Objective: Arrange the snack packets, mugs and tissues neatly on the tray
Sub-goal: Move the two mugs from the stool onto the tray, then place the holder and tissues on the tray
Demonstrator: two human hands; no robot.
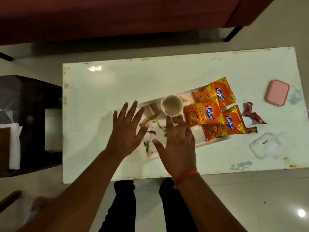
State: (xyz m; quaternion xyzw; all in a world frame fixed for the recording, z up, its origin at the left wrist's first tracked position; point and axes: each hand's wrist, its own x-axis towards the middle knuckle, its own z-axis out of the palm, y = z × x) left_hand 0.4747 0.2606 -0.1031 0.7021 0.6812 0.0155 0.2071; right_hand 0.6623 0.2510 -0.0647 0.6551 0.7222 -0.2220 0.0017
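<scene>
1. Step in hand, as judged: placing and squaring up a mug (171, 105) on the tray (215, 141). The mug stands upright toward the far-middle of the tray, just left of three orange snack packets (215, 108) that overlap one another on the tray's right end.
2. Right hand (178, 144): palm down, fingers spread, fingertips at or just short of the mug's near rim; contact cannot be confirmed. Nothing gripped. A red thread sits on the wrist.
3. Left hand (127, 129): palm down, fingers splayed, empty, hovering over the tray's left edge. The hands are apart, side by side.
4. Folded tissues (149, 113) appear to lie on the tray just left of the mug; identity is uncertain.
5. Off the tray, on the table (103, 84): small red wrappers (253, 115), a pink box (276, 94) and a clear lid (264, 145).
6. The next move calls for straightening the overlapping packets and checking for a second mug; none is visible.
</scene>
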